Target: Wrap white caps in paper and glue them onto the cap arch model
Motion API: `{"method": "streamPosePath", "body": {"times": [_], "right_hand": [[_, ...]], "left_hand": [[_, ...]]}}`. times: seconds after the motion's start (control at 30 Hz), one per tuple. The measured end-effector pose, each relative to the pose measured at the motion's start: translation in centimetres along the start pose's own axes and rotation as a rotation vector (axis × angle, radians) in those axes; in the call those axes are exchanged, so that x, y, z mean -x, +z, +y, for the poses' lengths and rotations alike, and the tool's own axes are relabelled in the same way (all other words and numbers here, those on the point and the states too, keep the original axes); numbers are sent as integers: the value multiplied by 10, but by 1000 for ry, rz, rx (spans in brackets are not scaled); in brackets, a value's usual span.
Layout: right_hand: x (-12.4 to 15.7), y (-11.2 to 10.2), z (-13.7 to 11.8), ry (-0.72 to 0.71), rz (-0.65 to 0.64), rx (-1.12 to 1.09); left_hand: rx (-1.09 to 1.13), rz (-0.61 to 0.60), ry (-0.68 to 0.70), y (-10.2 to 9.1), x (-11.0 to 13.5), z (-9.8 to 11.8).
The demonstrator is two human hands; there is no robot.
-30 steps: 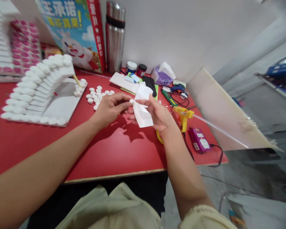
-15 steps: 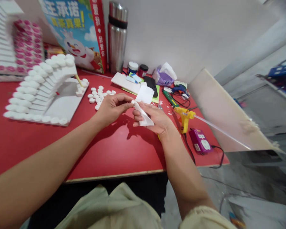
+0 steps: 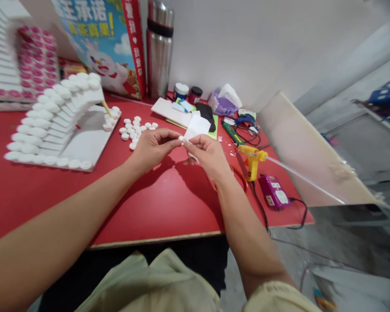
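Note:
My left hand (image 3: 151,149) is closed in a pinch, its thumb and fingertips on a small white roll (image 3: 181,138). My right hand (image 3: 211,158) meets it there, thumb and forefinger pinched at the roll's right end. A white paper piece (image 3: 193,157) shows beneath the right hand's fingers, mostly hidden by them. Just behind the hands lies a white sheet (image 3: 198,125) on the table. To the left of my left hand is a loose group of round white pieces (image 3: 134,130).
A white stair model (image 3: 84,134) edged with white rounds stands left on the red table (image 3: 139,216). Right are a yellow glue gun (image 3: 251,160), red-handled scissors (image 3: 240,177) and a purple power socket (image 3: 274,193). A steel flask (image 3: 160,56) stands behind.
My right hand has turned over, knuckles now upward, and its thumb and forefinger have come to the white roll. The paper is now mostly covered. My left hand stays almost still.

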State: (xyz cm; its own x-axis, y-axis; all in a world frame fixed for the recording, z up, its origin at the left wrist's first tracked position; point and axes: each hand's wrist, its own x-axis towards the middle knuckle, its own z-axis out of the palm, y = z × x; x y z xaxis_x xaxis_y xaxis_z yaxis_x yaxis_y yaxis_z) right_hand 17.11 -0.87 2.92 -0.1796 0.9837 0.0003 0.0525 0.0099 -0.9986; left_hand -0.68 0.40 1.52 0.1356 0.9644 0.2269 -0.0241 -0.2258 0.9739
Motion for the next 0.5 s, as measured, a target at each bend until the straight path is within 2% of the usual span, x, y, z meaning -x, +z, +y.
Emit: {"method": "streamPosePath", "body": {"times": [0.13, 0.23, 0.37, 0.5], "right_hand": [[4, 4, 0, -177, 160, 313], [7, 9, 2, -300, 236, 510], [9, 12, 2, -381, 236, 585], [9, 12, 3, -398, 173, 560]], "left_hand": [[18, 61, -28, 8, 4, -2], [-64, 112, 65, 12, 6, -4], [-249, 174, 275, 12, 8, -3], [-337, 206, 400, 11, 10, -3]]}}
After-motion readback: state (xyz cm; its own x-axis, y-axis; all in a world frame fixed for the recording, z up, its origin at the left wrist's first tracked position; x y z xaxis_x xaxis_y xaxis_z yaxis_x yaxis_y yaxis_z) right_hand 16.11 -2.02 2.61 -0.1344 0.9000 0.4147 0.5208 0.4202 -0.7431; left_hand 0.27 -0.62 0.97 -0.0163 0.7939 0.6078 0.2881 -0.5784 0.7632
